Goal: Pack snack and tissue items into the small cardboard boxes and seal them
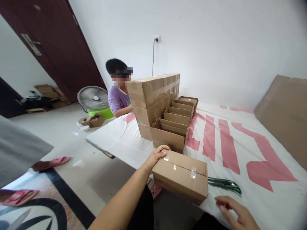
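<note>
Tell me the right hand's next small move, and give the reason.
Probably bring the right hand to the right end of the taped box to steady it: the box sits close to the edge of the table, only the left hand holds it, at its left end, and the right hand appears empty nearby.

Home-like room, dark red door (56,44), floor fan (93,98), pink slippers (58,161), glossy floor (72,139), white walls (216,48)

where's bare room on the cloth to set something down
Most room: the cloth between the open boxes and the brown panel, beyond the green cutter. A smaller patch lies between the stacked boxes and the cloth's left edge. Crowded: the near edge, with the taped box and left hand.
</note>
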{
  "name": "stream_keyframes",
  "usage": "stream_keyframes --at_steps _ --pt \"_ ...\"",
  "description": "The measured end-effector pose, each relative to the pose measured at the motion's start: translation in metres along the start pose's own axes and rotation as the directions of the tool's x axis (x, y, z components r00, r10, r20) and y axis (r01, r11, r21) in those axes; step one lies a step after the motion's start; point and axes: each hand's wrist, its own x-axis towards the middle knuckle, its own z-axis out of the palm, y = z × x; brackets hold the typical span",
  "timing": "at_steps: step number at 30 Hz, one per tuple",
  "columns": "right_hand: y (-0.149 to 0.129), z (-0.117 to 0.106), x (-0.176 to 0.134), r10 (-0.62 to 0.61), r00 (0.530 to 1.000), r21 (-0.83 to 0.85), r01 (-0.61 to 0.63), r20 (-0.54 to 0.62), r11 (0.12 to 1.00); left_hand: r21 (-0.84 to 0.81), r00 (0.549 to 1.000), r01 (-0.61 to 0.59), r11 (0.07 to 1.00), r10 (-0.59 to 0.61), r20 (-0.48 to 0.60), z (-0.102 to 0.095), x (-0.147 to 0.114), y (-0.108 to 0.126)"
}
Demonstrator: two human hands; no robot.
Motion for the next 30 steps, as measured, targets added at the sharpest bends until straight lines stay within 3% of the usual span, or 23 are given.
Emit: stream_keyframes --at_steps 2,4,9,12,15,18,21,23,26,30 --pt "0.025 -0.012 0.016 -0.08 0.976 -0.162 0.047 -0.203 0.986 -0.082 1.0 -0.021 0.996 0.022 0.012 0.0 -0.001 -0.003" --pt "0.051 -0.013 0.034 -0.198 0.939 -0.332 0.098 -0.282 0.938 -0.138 0.999 -0.038 0.99 0.042 0.025 -0.001 -0.002 -0.007" --pt "0.091 -0.002 0.063 -0.33 0.904 -0.587 0.115 -0.273 0.801 -0.211 0.995 -0.077 0.974 0.088 0.04 -0.003 0.003 -0.015" --pt "0.095 -0.006 0.068 -0.323 0.916 -0.58 0.133 -0.239 0.804 -0.241 0.992 -0.1 0.965 0.117 0.057 -0.004 0.006 -0.019" --pt "0.087 -0.027 0.073 -0.304 0.918 -0.523 0.134 -0.254 0.842 -0.278 0.985 -0.102 0.955 0.136 0.104 -0.005 0.006 -0.021" --pt "0.054 -0.06 0.08 -0.298 0.867 -0.533 0.045 -0.399 0.845 -0.323 0.973 -0.083 0.943 0.147 0.18 -0.008 0.004 -0.023" --pt "-0.008 -0.084 0.089 -0.392 0.798 -0.599 0.05 -0.457 0.799 -0.355 0.955 -0.073 0.932 0.168 0.245 -0.012 0.003 -0.024" --pt "-0.057 -0.088 0.095 -0.561 0.724 -0.673 0.183 -0.401 0.717 -0.368 0.945 -0.065 0.928 0.175 0.275 -0.015 0.003 -0.024" --pt "-0.12 -0.074 0.105 -0.764 0.614 -0.76 0.395 -0.2 0.517 -0.38 0.935 -0.052 0.923 0.179 0.306 -0.017 0.004 -0.025" --pt "-0.17 -0.043 0.12 -0.821 0.571 -0.811 0.467 -0.028 0.352 -0.406 0.925 -0.053 0.913 0.198 0.323 -0.017 0.006 -0.028"
